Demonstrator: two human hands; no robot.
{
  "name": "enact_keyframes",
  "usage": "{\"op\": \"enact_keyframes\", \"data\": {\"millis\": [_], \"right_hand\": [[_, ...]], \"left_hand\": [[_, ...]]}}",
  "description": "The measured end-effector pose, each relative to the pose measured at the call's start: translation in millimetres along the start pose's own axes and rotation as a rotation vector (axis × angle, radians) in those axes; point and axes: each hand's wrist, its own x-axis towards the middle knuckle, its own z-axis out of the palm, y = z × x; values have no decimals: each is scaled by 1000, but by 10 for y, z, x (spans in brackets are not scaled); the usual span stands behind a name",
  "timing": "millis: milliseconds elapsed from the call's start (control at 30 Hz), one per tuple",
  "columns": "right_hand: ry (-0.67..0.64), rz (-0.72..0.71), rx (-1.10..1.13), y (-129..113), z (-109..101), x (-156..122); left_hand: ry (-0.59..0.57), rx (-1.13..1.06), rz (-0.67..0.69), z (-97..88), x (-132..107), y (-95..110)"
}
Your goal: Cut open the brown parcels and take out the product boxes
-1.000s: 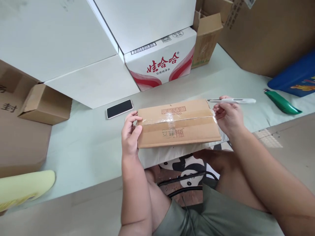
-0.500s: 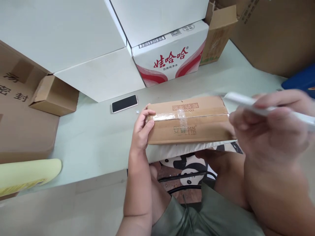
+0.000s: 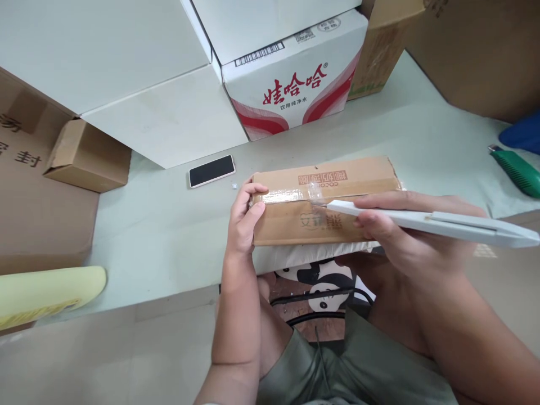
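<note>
A flat brown cardboard parcel (image 3: pixel 291 222), taped along its middle seam, lies at the near edge of the pale green table (image 3: pixel 169 236). My left hand (image 3: pixel 243 216) grips the parcel's left end, thumb on top. My right hand (image 3: pixel 405 230) holds a long white utility knife (image 3: pixel 430 222) nearly level, its tip resting on the clear tape near the middle of the parcel.
A black phone (image 3: pixel 211 171) lies behind the parcel's left end. White cartons (image 3: pixel 139 73) and one with red print (image 3: pixel 295 90) are stacked at the back, brown boxes (image 3: pixel 86 157) at left. A green cutter (image 3: pixel 517 169) lies at right, a yellow object (image 3: pixel 46 292) at front left.
My right hand has swung the white knife from above the parcel's right end down and left, so its tip now meets the tape. The left hand has kept its grip.
</note>
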Motion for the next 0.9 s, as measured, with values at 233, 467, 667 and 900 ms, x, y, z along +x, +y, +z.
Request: {"op": "enact_keyframes", "data": {"millis": [233, 467, 667, 900], "right_hand": [[19, -66, -51, -44, 39, 23], [-9, -128, -29, -32, 28, 2], [-80, -154, -5, 29, 2, -4], [-62, -94, -50, -23, 4, 20]], "left_hand": [[-1, -20, -3, 12, -5, 3], [30, -47, -45, 40, -9, 32], [46, -118, -90, 62, -8, 76], [54, -141, -101, 68, -7, 89]]}}
